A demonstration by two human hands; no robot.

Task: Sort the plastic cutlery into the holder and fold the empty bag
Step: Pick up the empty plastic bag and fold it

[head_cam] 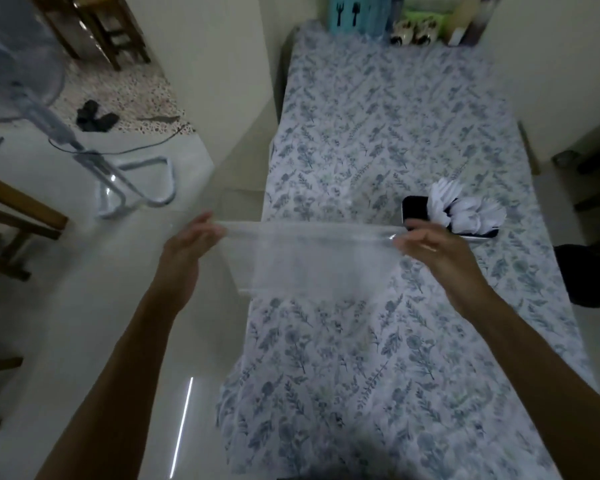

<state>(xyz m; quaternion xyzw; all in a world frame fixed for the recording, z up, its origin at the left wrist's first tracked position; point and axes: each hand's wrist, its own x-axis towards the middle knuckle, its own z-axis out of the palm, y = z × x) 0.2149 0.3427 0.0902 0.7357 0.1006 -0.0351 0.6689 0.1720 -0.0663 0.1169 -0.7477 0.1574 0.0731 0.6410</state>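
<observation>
A clear plastic bag [312, 254] hangs stretched in the air above the left edge of the table. My left hand [191, 242] pinches its top left corner and my right hand [430, 245] pinches its top right corner. The bag looks empty. Just behind my right hand stands a black holder [417, 209] with white plastic cutlery [465, 209] sticking out of it, on the floral tablecloth [378, 133].
At the table's far end stand a teal box [355, 13], a patterned mug [413, 32] and other packages. A standing fan [25, 81] with its metal base is on the floor to the left, beside wooden furniture [18, 216]. A dark object [586, 275] sits right of the table.
</observation>
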